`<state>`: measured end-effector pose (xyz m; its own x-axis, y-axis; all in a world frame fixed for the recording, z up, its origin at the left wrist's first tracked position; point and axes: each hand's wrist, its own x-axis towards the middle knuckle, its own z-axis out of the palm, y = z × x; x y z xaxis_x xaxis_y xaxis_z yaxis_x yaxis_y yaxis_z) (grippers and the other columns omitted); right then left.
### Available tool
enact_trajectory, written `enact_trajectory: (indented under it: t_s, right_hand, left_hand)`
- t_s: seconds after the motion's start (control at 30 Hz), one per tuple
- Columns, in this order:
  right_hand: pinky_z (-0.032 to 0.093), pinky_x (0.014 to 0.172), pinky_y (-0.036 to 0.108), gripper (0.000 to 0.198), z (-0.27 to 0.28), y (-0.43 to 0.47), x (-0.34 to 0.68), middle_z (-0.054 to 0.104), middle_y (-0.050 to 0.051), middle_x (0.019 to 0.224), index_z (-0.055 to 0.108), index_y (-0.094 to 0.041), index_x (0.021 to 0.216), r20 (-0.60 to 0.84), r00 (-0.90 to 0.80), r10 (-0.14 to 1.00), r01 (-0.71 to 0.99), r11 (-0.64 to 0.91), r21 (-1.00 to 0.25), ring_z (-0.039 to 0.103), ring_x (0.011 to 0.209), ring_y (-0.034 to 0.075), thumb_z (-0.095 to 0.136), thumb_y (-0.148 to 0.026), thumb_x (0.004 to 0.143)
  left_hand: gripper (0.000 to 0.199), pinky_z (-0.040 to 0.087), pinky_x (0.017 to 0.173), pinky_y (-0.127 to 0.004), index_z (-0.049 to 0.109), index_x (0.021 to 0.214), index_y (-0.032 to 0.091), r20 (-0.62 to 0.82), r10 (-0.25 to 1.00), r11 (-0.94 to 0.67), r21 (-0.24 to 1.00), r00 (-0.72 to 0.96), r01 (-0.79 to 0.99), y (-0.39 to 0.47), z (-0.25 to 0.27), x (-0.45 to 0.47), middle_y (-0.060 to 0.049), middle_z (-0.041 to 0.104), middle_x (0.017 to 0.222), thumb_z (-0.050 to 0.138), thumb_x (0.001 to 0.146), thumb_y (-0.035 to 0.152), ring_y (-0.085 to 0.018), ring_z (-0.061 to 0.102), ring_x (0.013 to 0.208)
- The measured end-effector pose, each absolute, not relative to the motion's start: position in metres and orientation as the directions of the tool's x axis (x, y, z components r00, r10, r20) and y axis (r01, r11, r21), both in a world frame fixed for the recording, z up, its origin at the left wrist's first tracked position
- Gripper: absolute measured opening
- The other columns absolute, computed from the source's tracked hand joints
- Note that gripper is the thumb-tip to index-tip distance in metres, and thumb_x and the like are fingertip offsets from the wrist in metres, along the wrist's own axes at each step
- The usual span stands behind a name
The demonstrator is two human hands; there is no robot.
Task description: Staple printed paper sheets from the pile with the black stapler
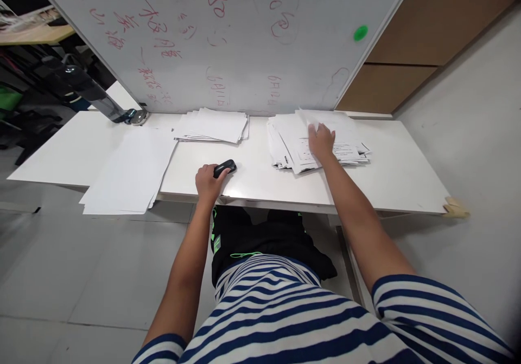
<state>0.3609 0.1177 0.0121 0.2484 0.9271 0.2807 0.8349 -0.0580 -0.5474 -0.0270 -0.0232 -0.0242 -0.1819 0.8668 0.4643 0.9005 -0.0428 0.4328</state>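
Note:
My left hand (208, 183) is closed around a small black stapler (224, 167) near the front edge of the white table. To its right, my right hand (322, 140) rests on a thick, uneven pile of papers (284, 141). Its fingers are curled on a top sheet of paper (308, 117), whose far edge looks slightly raised. Printed lines show on the page beneath that hand. My fingertips are partly hidden.
A lower stack of paper (214, 125) lies at the table's back. White sheets (130, 168) overhang the front edge at left. A dark bottle (91, 90) leans by the whiteboard (228, 44). A wall (480, 114) bounds the right side.

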Motion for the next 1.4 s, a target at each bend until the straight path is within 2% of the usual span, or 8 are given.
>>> enact_trajectory:
  t_s: [0.13,0.27,0.37,0.53,0.63,0.83,1.2,1.4]
  right_hand:
    - [0.05,0.1,0.051,0.069,0.04,0.086,0.347,0.072,0.016,0.099,0.067,-0.012,0.102,0.348,0.291,0.891,0.604,0.111,-0.789,0.068,0.104,0.03,0.031,-0.07,0.098]
    - [0.058,0.078,0.04,0.064,0.081,0.025,0.324,0.062,0.004,0.069,0.065,-0.017,0.079,0.327,0.221,0.919,0.389,0.224,-0.893,0.067,0.081,0.024,0.049,-0.078,0.086]
    - [0.058,0.073,0.035,0.057,0.103,-0.016,0.309,0.064,0.003,0.072,0.068,-0.018,0.082,0.37,0.144,0.918,0.265,0.324,-0.908,0.068,0.084,0.022,0.061,-0.075,0.082]
    - [0.059,0.068,0.033,0.051,0.11,-0.047,0.295,0.069,0.003,0.077,0.072,-0.02,0.086,0.341,0.036,0.939,0.168,0.331,-0.929,0.07,0.085,0.023,0.07,-0.07,0.078]
    - [0.06,0.068,0.035,0.053,0.107,-0.051,0.291,0.07,0.004,0.078,0.072,-0.019,0.084,0.305,0.018,0.952,0.153,0.299,-0.942,0.071,0.086,0.025,0.069,-0.072,0.077]
    - [0.06,0.089,0.044,0.064,0.089,-0.057,0.281,0.074,0.008,0.105,0.07,-0.024,0.108,0.322,-0.081,0.943,0.02,0.324,-0.946,0.069,0.107,0.029,0.06,-0.08,0.078]
    - [0.052,0.105,0.043,0.05,0.071,-0.065,0.254,0.066,0.006,0.125,0.057,-0.03,0.123,0.371,0.014,0.929,-0.003,0.371,-0.929,0.06,0.124,0.027,0.067,-0.061,0.086]
    - [0.053,0.101,0.042,0.047,0.038,-0.06,0.246,0.072,0.007,0.116,0.06,-0.027,0.117,0.309,0.033,0.951,-0.04,0.31,-0.95,0.066,0.115,0.026,0.07,-0.058,0.083]
  left_hand:
    - [0.04,0.043,0.097,-0.047,0.068,0.11,0.018,0.478,0.812,0.07,0.489,-0.334,0.87,-0.024,-0.023,-0.026,-0.016,0.069,0.109,0.064,0.089,0.052,-0.035,0.059,0.109]
    - [0.055,0.029,0.114,-0.054,0.061,0.126,0.016,0.544,0.768,-0.017,0.545,-0.338,0.839,-0.028,-0.015,-0.021,-0.02,0.064,0.127,0.064,0.087,0.056,-0.038,0.052,0.129]
    - [0.065,0.027,0.118,-0.053,0.061,0.124,0.018,0.542,0.772,-0.212,0.712,-0.332,0.669,-0.041,0.002,-0.004,-0.019,0.061,0.132,0.057,0.086,0.071,-0.035,0.05,0.134]
    - [0.075,0.054,0.09,-0.037,0.063,0.119,0.024,0.359,0.919,-0.372,0.926,-0.166,-0.057,-0.087,0.054,0.039,-0.011,0.069,0.113,0.046,0.081,0.086,-0.023,0.068,0.103]
    - [0.045,0.054,0.076,-0.029,0.067,0.096,0.022,0.351,0.909,-0.366,0.93,-0.225,-0.028,-0.11,0.079,0.054,-0.003,0.07,0.09,0.081,0.073,0.058,-0.016,0.067,0.083]
    - [0.034,0.048,0.064,-0.023,0.061,0.078,0.02,0.296,0.87,-0.312,0.95,-0.394,0.024,-0.108,0.082,0.053,0.003,0.062,0.073,0.084,0.075,0.045,-0.011,0.059,0.067]
    - [0.044,0.054,0.091,-0.035,0.062,0.102,0.024,0.417,0.853,-0.421,0.905,-0.314,0.06,-0.077,0.074,0.064,-0.005,0.066,0.101,0.075,0.079,0.06,-0.021,0.067,0.102]
    - [0.047,0.055,0.089,-0.036,0.071,0.103,0.018,0.197,0.957,-0.242,0.946,-0.212,-0.215,-0.058,0.056,0.069,-0.008,0.074,0.102,0.08,0.075,0.055,-0.025,0.07,0.099]
